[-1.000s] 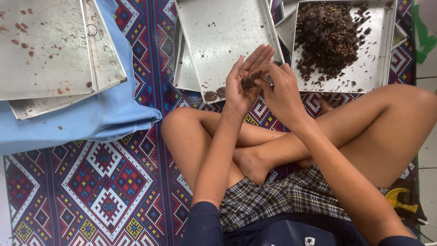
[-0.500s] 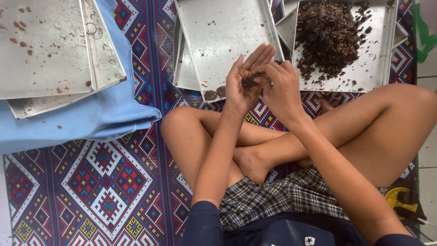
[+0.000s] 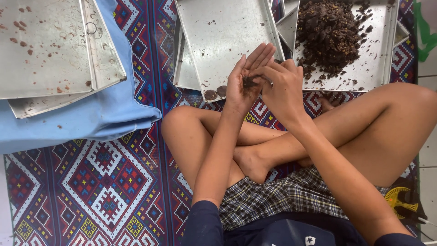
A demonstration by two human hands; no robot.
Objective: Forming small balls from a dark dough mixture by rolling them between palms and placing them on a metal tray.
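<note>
Dark clump (image 3: 249,82) in cupped left hand (image 3: 243,84), palm up, fingers spread loosely toward 12 o'clock. Right hand (image 3: 283,89) pressed in from 3 o'clock, fingertips narrowed, pinching at clump. Little changed over the last second: same pose, grip slightly tighter. Dark pile (image 3: 328,34) on metal tray (image 3: 375,68) at 1 o'clock; emptier tray (image 3: 227,36) at 12.

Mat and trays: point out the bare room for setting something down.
Free: the patterned mat below the blue cloth, left of the knee, and most of the middle tray. Crowded: the right tray under its dark heap, and around both hands.
</note>
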